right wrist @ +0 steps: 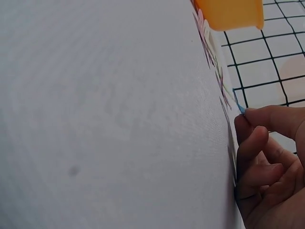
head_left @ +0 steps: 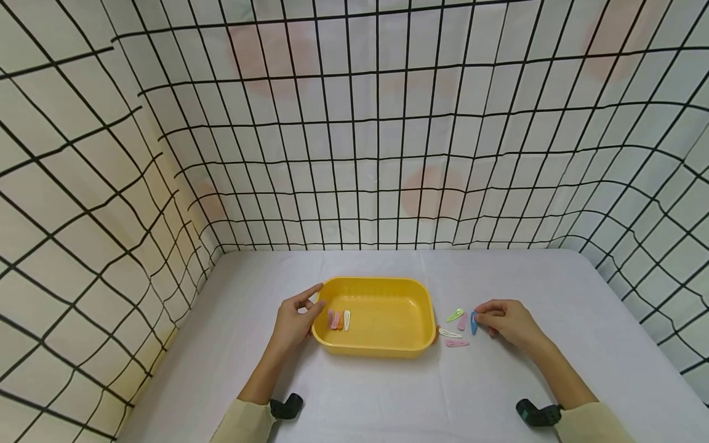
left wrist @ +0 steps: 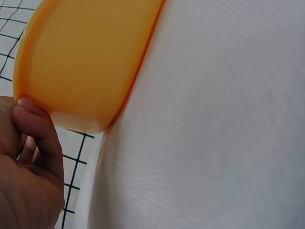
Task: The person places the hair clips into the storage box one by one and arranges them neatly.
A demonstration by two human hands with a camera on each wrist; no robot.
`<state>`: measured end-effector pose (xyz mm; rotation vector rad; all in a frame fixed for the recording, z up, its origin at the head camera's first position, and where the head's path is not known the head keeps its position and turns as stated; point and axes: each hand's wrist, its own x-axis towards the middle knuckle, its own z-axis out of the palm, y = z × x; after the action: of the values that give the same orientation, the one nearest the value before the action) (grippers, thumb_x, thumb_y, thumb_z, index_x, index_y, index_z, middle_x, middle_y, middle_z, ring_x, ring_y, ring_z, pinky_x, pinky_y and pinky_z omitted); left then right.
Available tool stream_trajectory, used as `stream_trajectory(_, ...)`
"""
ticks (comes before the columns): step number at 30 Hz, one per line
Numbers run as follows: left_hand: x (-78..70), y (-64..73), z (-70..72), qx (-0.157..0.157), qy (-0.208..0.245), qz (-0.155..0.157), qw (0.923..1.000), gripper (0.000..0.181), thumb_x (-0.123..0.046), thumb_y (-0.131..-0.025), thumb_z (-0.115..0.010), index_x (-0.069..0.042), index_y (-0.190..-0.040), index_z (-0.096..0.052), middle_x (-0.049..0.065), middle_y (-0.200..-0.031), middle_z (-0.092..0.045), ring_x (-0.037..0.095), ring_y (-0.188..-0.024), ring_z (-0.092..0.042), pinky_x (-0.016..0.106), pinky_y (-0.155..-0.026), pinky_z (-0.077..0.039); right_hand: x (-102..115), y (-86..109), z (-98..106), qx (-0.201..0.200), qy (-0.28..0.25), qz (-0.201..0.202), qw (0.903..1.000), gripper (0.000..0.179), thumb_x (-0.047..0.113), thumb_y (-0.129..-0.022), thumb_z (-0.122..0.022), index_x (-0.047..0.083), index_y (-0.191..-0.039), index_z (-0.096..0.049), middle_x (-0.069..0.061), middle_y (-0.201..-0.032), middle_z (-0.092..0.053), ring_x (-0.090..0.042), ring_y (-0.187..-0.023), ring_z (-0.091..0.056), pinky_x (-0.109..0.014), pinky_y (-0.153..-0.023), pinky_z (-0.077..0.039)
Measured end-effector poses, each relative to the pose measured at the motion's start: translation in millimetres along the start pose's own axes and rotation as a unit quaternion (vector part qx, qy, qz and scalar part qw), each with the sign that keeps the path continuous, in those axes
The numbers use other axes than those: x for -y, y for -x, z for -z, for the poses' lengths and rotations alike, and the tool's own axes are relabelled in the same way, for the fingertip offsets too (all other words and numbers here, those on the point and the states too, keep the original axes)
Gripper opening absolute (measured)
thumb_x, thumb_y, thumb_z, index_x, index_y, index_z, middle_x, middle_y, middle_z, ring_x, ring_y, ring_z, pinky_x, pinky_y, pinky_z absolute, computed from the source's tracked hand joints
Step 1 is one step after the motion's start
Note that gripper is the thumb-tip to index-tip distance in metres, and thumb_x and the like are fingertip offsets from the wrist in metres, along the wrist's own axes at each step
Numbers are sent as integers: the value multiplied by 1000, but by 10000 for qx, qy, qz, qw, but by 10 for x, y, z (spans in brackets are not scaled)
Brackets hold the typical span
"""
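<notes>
A yellow tray (head_left: 382,353) stands on the white table, with several hair clips lined up inside at its left end, among them a white hair clip (head_left: 347,320). My left hand (head_left: 293,317) grips the tray's left rim between thumb and fingers; the left wrist view shows the fingers (left wrist: 40,129) against its wall. To the right of the tray, my right hand (head_left: 509,321) pinches a blue hair clip (head_left: 473,323) by the fingertips, at the tabletop. Close by lie a green hair clip (head_left: 455,315), pink hair clips (head_left: 457,343) and another white one.
A white cloth covers the table (head_left: 376,400). Behind and on both sides rises a black wire grid (head_left: 376,160) with pale fabric behind it. On each wrist sits a dark strapped device (head_left: 538,413).
</notes>
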<state>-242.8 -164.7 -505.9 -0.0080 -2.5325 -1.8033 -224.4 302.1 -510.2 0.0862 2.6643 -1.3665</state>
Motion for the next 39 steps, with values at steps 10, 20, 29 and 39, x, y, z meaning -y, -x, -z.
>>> stream_trajectory(10, 10, 1, -7, 28, 32, 17, 10000, 43, -24, -95, -74, -30, -138, -67, 6, -81, -57, 13, -39, -42, 20, -38, -40, 64, -20, 7, -85, 68, 166, 9998, 32, 27, -97, -72, 1, -116, -72, -1, -75, -65, -12, -66, -55, -25, -56, -45)
stream_trajectory(20, 9, -6, -6, -13, 41, 58, 10000, 43, -23, -95, -74, -30, -138, -67, 6, -80, -57, 14, -39, -44, 20, -39, -41, 284, -23, 0, -152, -97, 97, 9998, 35, 35, -96, -73, 5, -115, -73, -5, -74, -63, -14, -65, -51, -25, -52, -42)
stream_trajectory(29, 16, 1, -10, 3, 27, 39, 10000, 43, -25, -95, -74, -29, -138, -67, 6, -78, -57, 14, -38, -44, 21, -38, -42, 469, -2, -3, -290, -218, 391, 9986, 34, 36, -95, -74, 7, -113, -75, -14, -93, -73, -16, -70, -55, -23, -54, -44)
stream_trajectory(39, 11, 5, -4, 2, -2, -19, 10000, 42, -25, -96, -73, -29, -138, -67, 7, -78, -57, 14, -38, -44, 20, -38, -42, 731, 15, -54, -225, -332, 429, 9983, 33, 37, -96, -73, 8, -113, -76, -13, -98, -74, -23, -78, -57, -26, -60, -50)
